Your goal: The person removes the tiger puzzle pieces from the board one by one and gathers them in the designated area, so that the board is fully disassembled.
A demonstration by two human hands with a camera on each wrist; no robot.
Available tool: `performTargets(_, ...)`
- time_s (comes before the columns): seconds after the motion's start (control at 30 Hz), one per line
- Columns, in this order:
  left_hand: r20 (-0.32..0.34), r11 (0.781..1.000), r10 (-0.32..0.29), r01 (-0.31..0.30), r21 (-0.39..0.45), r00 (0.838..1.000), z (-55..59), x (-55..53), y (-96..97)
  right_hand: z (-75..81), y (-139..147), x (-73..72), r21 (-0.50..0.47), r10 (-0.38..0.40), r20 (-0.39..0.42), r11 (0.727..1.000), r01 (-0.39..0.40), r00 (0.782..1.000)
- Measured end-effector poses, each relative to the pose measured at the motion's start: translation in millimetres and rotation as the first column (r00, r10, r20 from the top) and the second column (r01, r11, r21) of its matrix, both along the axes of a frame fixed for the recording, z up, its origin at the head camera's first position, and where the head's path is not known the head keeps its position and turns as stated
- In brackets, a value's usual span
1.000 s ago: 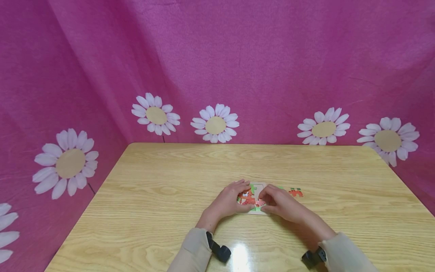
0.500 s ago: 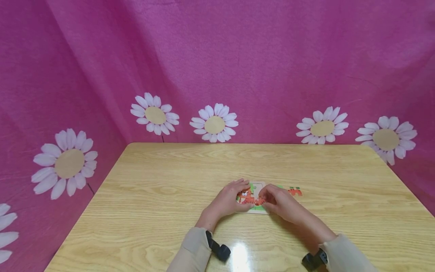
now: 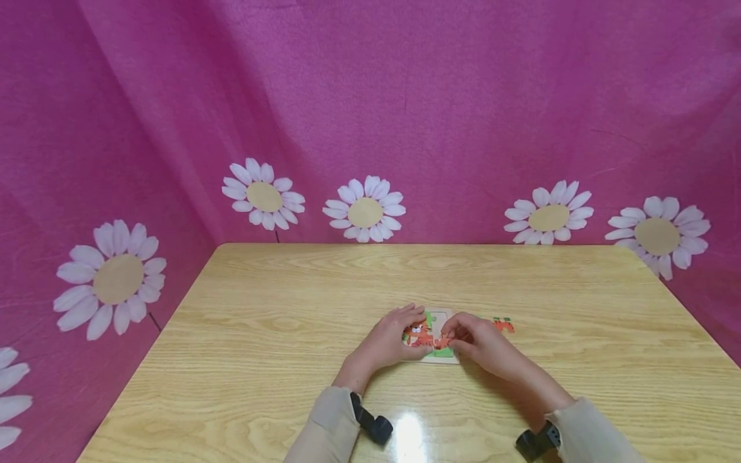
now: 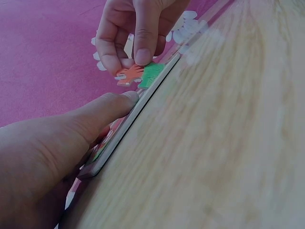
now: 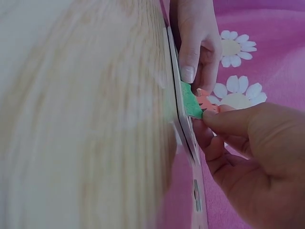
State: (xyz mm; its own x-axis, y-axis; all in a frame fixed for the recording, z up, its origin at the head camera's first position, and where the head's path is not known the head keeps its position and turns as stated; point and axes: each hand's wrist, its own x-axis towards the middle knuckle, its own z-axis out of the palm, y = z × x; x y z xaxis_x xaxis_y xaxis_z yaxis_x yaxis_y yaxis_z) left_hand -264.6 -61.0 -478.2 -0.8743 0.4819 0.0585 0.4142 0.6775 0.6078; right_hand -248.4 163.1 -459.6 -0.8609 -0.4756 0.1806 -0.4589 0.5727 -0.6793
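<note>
A small wooden puzzle board (image 3: 429, 361) with a pale rim lies on the table. Its left part carries an orange cartoon animal (image 3: 418, 334) with white eyes; bare wood shows at the upper right. My left hand (image 3: 389, 337) holds the board's left side, fingers at the far edge and thumb along the near edge. Over the board's lower right, my right hand (image 3: 485, 346) pinches an orange and green puzzle piece (image 4: 151, 75) between thumb and fingers. That piece is tilted, close to the left thumb (image 5: 188, 74) in the right wrist view.
Orange and green loose puzzle material (image 3: 503, 325) lies on the table just right of the right hand, partly hidden by it. The wooden table (image 3: 278, 308) reaches back to a pink curtain (image 3: 451, 116) with daisies. Each wrist wears a black camera (image 3: 379, 429).
The right hand has turned and shifted slightly, and more green of the pinched puzzle piece shows at the board's lower right. The left hand has stayed on the board.
</note>
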Motion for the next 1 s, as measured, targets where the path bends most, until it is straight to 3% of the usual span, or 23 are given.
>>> performTargets(0.4,0.032,1.000,0.005,-0.005,0.004,0.999,0.2,-0.9,0.0,1.5,9.4,1.5,-0.015,-0.052,-0.019,0.999,0.051,0.998)
performTargets(1.0,0.009,1.000,0.005,-0.005,0.012,1.000,-2.5,-1.0,0.8,-1.8,33.6,0.7,-0.010,-0.119,-0.056,0.993,0.119,0.991)
